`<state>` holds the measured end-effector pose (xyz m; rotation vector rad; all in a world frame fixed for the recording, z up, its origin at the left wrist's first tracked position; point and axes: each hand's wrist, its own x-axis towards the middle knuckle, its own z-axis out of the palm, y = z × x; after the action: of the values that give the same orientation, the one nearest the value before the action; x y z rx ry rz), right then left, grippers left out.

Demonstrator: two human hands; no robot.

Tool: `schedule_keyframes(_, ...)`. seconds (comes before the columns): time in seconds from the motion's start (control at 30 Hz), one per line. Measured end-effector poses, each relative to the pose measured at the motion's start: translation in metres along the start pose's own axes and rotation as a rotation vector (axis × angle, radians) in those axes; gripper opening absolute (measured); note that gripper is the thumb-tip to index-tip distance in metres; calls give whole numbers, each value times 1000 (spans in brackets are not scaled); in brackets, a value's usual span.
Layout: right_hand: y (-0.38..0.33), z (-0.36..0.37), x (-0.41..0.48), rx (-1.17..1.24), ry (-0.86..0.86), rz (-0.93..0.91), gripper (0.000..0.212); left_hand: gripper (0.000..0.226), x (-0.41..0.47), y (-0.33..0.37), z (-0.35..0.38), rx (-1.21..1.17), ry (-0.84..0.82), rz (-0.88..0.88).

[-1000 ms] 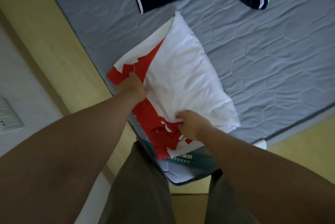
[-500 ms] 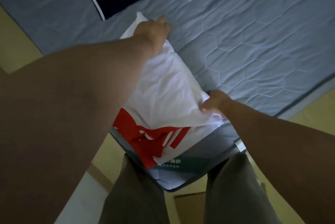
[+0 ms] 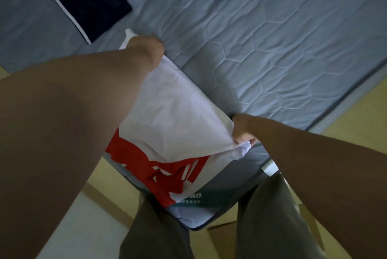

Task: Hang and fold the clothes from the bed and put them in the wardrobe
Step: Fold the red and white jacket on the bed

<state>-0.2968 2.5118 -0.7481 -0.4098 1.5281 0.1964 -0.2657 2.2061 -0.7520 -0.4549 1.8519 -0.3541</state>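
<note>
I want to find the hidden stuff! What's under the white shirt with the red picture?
Under the white cotton shirt with the red print shows only the grey quilted mattress, near its corner. Whatever lies beneath its middle is covered.

The white shirt is soft matt cloth with a flat red print; the bed is quilted, matt grey fabric; dark cloth garment at eleven o'clock.
</note>
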Motion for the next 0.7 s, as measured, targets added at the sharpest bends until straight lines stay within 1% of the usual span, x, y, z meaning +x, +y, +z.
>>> schedule_keyframes(0.07, 2, -7, -2, -24, -33, 19, 28, 61, 4, -3, -3, -48, -23, -10)
schedule_keyframes(0.1, 3, -10, -3, -57, -47, 21, 35, 60, 6, -5, -5, -86, -6, -9)
schedule_keyframes(0.13, 3, -15, -4, -95, -22, 10, 44, 60, 8, -7, -7, -116, 17, -4)
schedule_keyframes(0.17, 3, -21, -5, -120, 35, -7, 52, 59, 9, -9, -10, -133, 45, 7)
schedule_keyframes(0.2, 5, -28, -6, -153, 117, -23, 57, 58, 10, -11, -13, -154, 93, 16)
schedule_keyframes(0.3, 10, -56, -7, -244, 360, 9, 50, 52, 12, -18, -26, -267, 264, 21)
schedule_keyframes(0.43, 22, -89, -22, -118, 586, 99, 41, 49, 2, -28, -48, -467, 457, 52)
schedule_keyframes(0.5, 27, -102, -30, -49, 703, 154, 37, 45, -7, -35, -57, -515, 543, 56)
schedule_keyframes(0.6, 28, -113, -47, -37, 783, 204, 37, 37, -23, -43, -66, -555, 597, 84)
schedule_keyframes(0.7, 25, -104, -71, -81, 826, 197, 35, 27, -45, -54, -57, -680, 641, 86)
